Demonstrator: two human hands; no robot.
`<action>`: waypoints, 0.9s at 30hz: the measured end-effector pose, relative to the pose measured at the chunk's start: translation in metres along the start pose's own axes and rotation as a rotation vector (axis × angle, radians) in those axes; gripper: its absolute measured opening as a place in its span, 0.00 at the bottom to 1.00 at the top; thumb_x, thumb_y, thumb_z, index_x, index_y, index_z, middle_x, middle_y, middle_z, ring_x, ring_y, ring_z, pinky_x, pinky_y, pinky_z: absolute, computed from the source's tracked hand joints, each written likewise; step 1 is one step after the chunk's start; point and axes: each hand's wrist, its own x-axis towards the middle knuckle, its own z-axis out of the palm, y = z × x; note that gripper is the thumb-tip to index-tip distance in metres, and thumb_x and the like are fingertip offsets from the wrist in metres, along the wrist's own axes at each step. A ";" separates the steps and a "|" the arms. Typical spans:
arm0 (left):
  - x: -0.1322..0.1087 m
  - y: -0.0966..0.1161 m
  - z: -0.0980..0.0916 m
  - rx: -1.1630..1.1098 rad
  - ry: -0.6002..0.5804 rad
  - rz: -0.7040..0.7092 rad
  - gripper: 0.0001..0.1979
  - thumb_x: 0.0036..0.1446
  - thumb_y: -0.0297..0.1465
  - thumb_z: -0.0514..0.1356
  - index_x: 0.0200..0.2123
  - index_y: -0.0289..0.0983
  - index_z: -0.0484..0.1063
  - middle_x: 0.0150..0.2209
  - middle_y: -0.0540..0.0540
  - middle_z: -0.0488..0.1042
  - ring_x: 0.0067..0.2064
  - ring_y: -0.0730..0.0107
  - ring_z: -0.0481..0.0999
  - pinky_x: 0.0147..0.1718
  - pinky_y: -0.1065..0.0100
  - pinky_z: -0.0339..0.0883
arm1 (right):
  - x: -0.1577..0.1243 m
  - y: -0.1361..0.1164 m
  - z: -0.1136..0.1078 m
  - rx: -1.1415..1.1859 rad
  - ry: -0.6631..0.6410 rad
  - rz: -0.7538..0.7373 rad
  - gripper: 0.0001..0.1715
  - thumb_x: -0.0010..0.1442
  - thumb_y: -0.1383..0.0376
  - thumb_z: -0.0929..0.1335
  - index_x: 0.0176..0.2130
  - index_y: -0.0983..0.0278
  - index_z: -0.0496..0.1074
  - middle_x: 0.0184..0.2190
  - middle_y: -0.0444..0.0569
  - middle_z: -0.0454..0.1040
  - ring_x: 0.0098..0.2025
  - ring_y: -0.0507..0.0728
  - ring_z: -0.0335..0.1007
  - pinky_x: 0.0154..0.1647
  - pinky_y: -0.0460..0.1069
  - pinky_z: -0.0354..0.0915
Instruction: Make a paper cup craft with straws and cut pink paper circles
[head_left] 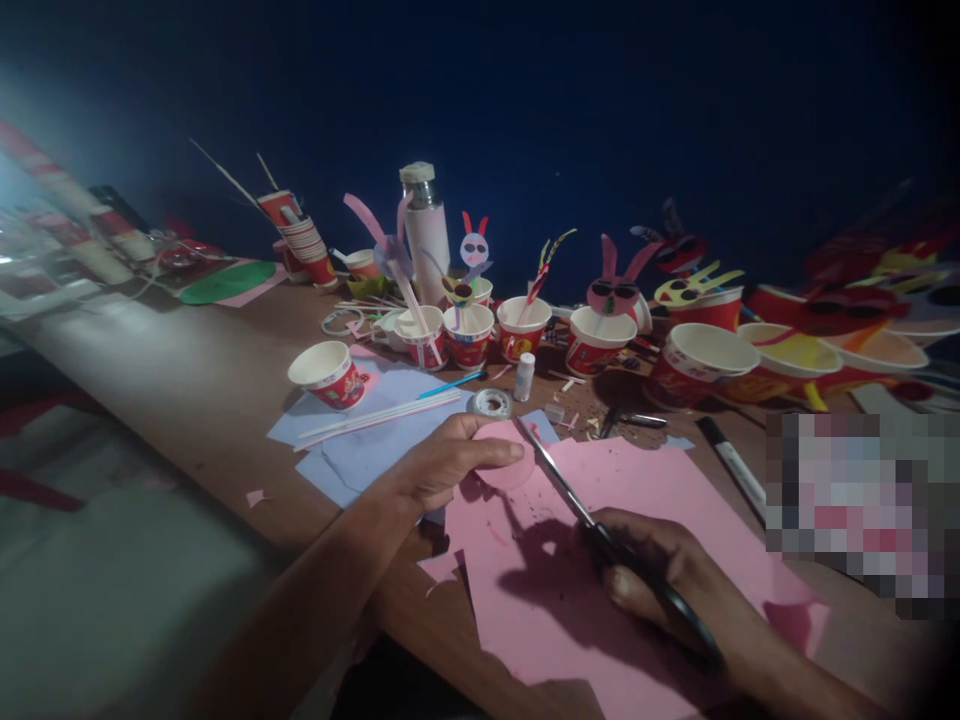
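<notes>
Between the thumb and fingers of my left hand (457, 460) is a round piece of pink paper (504, 468), held above the table. My right hand (660, 565) grips black-handled scissors (559, 480), whose blades point up and left. Their tips are at the right edge of the pink piece; whether they touch it I cannot tell. Under both hands lies a large pink sheet (540, 620) with an uneven cut edge and small dark specks. Just beyond my left hand sits a roll of clear tape (492, 403), with a small white glue bottle (525, 377) behind it.
Several red and white paper cups (600, 340) line the back, some with paper animal figures. A thermos (426, 235) stands behind them. One cup (326, 375) stands left on blue paper (360, 455) beside white straws (379, 417). A black marker (731, 470) lies right.
</notes>
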 end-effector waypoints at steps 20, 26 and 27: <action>0.000 -0.001 0.003 0.064 0.058 0.030 0.10 0.39 0.31 0.65 0.26 0.30 0.73 0.19 0.51 0.69 0.19 0.80 0.66 0.19 0.77 0.57 | 0.000 0.001 0.005 -0.054 0.045 -0.041 0.21 0.49 0.48 0.65 0.27 0.63 0.61 0.18 0.39 0.54 0.20 0.49 0.48 0.17 0.43 0.49; -0.001 0.001 0.004 0.028 0.036 0.022 0.09 0.38 0.30 0.65 0.24 0.30 0.72 0.19 0.50 0.70 0.19 0.79 0.66 0.19 0.77 0.58 | -0.001 0.003 0.006 -0.042 0.058 -0.029 0.21 0.48 0.48 0.66 0.27 0.63 0.62 0.16 0.38 0.54 0.18 0.48 0.49 0.15 0.43 0.49; -0.001 0.001 0.004 0.024 0.034 0.023 0.09 0.39 0.30 0.65 0.24 0.29 0.72 0.19 0.50 0.70 0.19 0.80 0.66 0.19 0.77 0.58 | -0.001 0.003 0.006 -0.037 0.056 -0.029 0.21 0.47 0.48 0.66 0.27 0.63 0.62 0.16 0.38 0.54 0.18 0.48 0.48 0.15 0.43 0.49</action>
